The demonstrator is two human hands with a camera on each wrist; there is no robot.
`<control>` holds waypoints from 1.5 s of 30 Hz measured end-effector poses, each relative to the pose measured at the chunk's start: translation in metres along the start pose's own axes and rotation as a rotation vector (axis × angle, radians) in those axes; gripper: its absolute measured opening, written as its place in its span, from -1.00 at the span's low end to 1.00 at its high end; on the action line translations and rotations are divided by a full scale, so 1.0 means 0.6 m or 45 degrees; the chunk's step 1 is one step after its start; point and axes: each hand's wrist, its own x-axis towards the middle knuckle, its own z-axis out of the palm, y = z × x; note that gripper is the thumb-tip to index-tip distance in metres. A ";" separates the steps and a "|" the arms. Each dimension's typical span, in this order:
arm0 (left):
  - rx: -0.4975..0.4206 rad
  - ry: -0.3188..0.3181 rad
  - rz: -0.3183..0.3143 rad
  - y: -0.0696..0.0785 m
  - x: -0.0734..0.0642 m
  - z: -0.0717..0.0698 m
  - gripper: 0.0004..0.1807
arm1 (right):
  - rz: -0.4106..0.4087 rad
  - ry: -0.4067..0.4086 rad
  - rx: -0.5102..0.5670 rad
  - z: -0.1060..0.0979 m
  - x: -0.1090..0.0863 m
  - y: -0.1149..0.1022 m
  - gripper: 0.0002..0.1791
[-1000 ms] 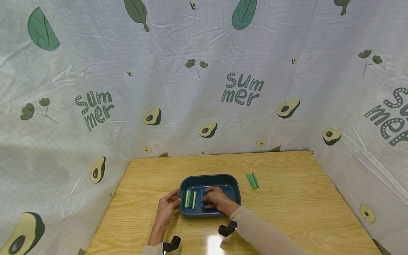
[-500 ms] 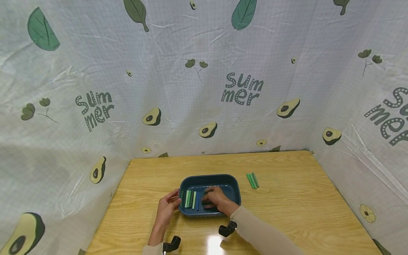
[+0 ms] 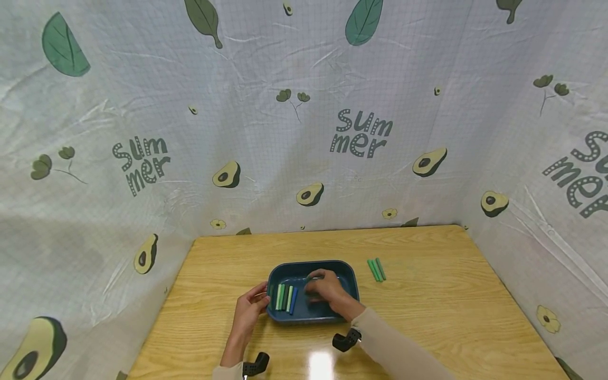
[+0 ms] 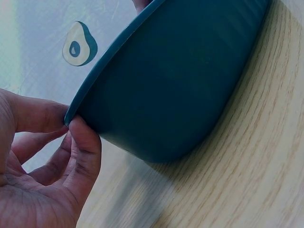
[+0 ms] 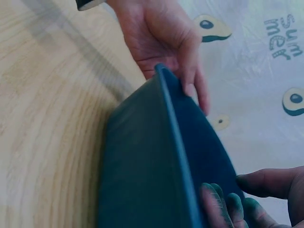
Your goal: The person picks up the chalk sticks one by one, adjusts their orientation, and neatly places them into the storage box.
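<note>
My left hand (image 3: pixel 248 311) pinches the left rim of a dark blue tray (image 3: pixel 313 319) between thumb and fingers, as the left wrist view shows closely. Inside the tray's left part lies a row of several chalk sticks in pale and dark green, with a blue chalk stick (image 3: pixel 293 301) at its right end, slightly slanted. Just right of that row, my right hand (image 3: pixel 330 290) hovers in the tray, fingers loosely bent and apart from the blue stick. Nothing shows between its fingers. Its fingertips (image 5: pixel 234 202) look stained green in the right wrist view.
Behind and to the right of the tray, three green chalk sticks (image 3: pixel 377 269) lie side by side on the wooden table (image 3: pixel 427 306). A white printed sheet (image 3: pixel 266 132) hangs behind the table and along both sides.
The blue chalk stick has moved left against the row, and my right hand has let go of it. That hand has drawn slightly right and up. My left hand stays on the rim.
</note>
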 end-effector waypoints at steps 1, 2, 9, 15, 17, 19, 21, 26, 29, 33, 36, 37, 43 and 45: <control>0.002 0.000 0.001 0.000 0.000 0.000 -0.53 | -0.009 -0.003 -0.001 -0.003 -0.002 -0.003 -0.54; 0.000 -0.001 0.000 0.000 0.000 0.000 -0.53 | -0.020 -0.003 -0.006 -0.006 -0.005 -0.005 -0.54; 0.002 -0.002 0.001 0.000 0.000 0.000 -0.53 | -0.122 0.014 -0.077 -0.031 -0.020 -0.026 -0.57; 0.008 -0.001 -0.001 0.001 -0.003 0.001 -0.53 | -0.187 0.087 -0.092 -0.049 -0.033 -0.040 -0.59; 0.006 -0.002 -0.003 0.001 -0.004 0.001 -0.53 | -0.209 0.114 -0.089 -0.055 -0.036 -0.044 -0.60; 0.003 -0.006 -0.005 0.002 -0.004 0.001 -0.53 | -0.231 0.140 -0.108 -0.062 -0.041 -0.048 -0.60; 0.002 -0.008 -0.006 0.002 -0.005 0.001 -0.53 | -0.250 0.166 -0.124 -0.068 -0.046 -0.052 -0.61; 0.007 -0.002 -0.003 0.003 -0.005 0.001 -0.53 | -0.325 0.236 -0.224 -0.086 -0.056 -0.059 -0.67; 0.016 0.000 -0.006 0.004 -0.006 0.001 -0.53 | -0.374 0.274 -0.283 -0.101 -0.061 -0.061 -0.68; 0.023 0.003 -0.011 0.003 -0.007 0.001 -0.52 | -0.430 0.335 -0.356 -0.124 -0.068 -0.067 -0.70; 0.021 0.005 -0.015 0.003 -0.006 0.001 -0.52 | -0.466 0.384 -0.421 -0.143 -0.073 -0.072 -0.70; 0.022 0.004 -0.018 0.002 -0.006 0.001 -0.51 | -0.475 0.399 -0.444 -0.149 -0.074 -0.073 -0.70; 0.019 -0.002 -0.024 0.003 -0.006 0.001 -0.51 | -0.500 0.472 -0.542 -0.187 -0.077 -0.077 -0.67; 0.014 -0.001 -0.020 0.004 -0.006 0.001 -0.51 | -0.502 0.497 -0.566 -0.199 -0.076 -0.077 -0.65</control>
